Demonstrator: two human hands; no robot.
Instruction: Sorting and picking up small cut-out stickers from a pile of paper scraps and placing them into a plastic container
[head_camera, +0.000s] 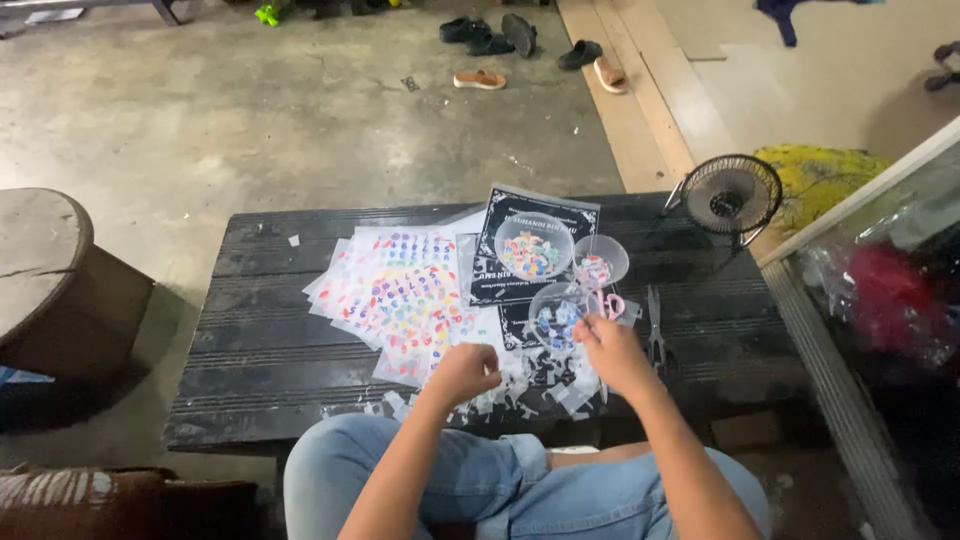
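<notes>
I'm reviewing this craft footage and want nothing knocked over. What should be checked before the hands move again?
1. Right hand at the nearest clear bowl: ok, fingertips at its rim.
2. Left hand grip: cannot tell what the closed fingers hold.
3. Other two bowls upright: ok.
4. Scissors away from the hands: ok, beside the right hand, untouched.
5. Sticker sheets flat on the table: ok.
6. Fan away from the bowls: ok, at the far corner.

Three clear bowls, one small fan, one pair of scissors, two hands.
</notes>
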